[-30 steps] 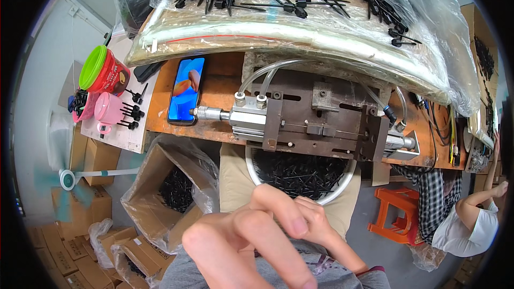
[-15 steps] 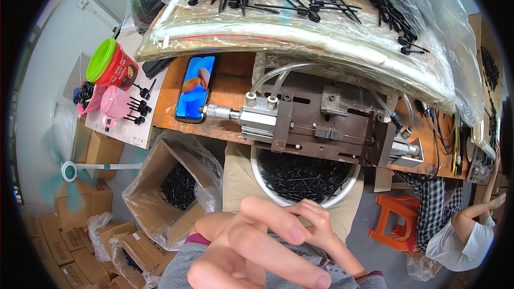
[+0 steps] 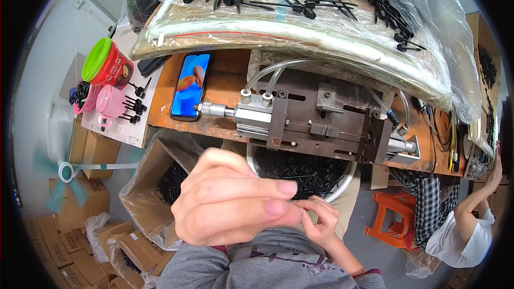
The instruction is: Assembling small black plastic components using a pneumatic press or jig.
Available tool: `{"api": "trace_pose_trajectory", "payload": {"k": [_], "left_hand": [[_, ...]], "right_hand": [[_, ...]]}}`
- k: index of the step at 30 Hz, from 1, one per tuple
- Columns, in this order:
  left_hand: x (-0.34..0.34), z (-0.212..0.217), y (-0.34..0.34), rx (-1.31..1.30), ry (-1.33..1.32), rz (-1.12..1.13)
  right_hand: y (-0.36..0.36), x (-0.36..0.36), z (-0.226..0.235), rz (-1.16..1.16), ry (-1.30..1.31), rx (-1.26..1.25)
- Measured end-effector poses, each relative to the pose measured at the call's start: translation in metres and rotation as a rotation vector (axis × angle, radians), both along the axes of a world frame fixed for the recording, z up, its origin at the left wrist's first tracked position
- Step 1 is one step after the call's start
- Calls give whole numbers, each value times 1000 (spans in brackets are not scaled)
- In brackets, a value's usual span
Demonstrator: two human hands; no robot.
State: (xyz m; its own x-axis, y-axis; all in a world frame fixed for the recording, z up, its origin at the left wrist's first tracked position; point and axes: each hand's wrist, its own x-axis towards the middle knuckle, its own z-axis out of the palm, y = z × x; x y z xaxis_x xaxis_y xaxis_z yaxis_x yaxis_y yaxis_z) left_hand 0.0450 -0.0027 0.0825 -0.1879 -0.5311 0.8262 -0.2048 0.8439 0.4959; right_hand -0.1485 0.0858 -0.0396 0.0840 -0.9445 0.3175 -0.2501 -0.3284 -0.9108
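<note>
My left hand (image 3: 230, 200) is close to the camera above my lap, its fingers curled and their tips pressed together. My right hand (image 3: 320, 218) meets it at the fingertips, with thumb and forefinger pinched. Whatever lies between the fingers is hidden or too small to name. Just beyond the hands, a round basin with a white rim (image 3: 345, 182) holds many thin black plastic parts (image 3: 310, 174). Over its far side sits a brown metal fixture (image 3: 305, 109) with a silver air cylinder (image 3: 254, 120) on its left and another cylinder (image 3: 399, 147) on its right.
A plastic-lined tray (image 3: 214, 40) heaped with black parts stands behind the fixture. A phone (image 3: 190, 85), a pink cup (image 3: 110, 100) and a red tub (image 3: 115, 67) are at left. Below them are an open carton (image 3: 142, 182) and a fan (image 3: 66, 172). Another person (image 3: 463, 235) sits right, near an orange stool (image 3: 383, 214).
My left hand has risen, and its spread fingers have closed together. My right hand has shifted slightly right and down, and the two hands' fingertips now meet.
</note>
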Motion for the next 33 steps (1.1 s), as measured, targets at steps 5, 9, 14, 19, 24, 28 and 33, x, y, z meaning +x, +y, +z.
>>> {"api": "trace_pose_trajectory", "payload": {"k": [5,9,14,19,24,28,33], "left_hand": [[-8,0,0,98,28,-50],[-8,4,1,117,-7,-70],[-12,-6,1,159,127,-63],[-15,0,3,358,139,-38],[-16,-2,5,454,141,-22],[-8,-11,0,334,81,-1],[6,-24,2,346,209,-48]], "right_hand": [[-8,-7,8,-60,22,-89],[-20,-10,26,-52,14,-194],[-48,-30,57,-42,125,-340],[-100,-47,103,-156,204,-401],[-180,-40,145,-251,387,-528],[-266,-43,149,-321,446,-399],[-353,-38,154,-415,571,-138]]}}
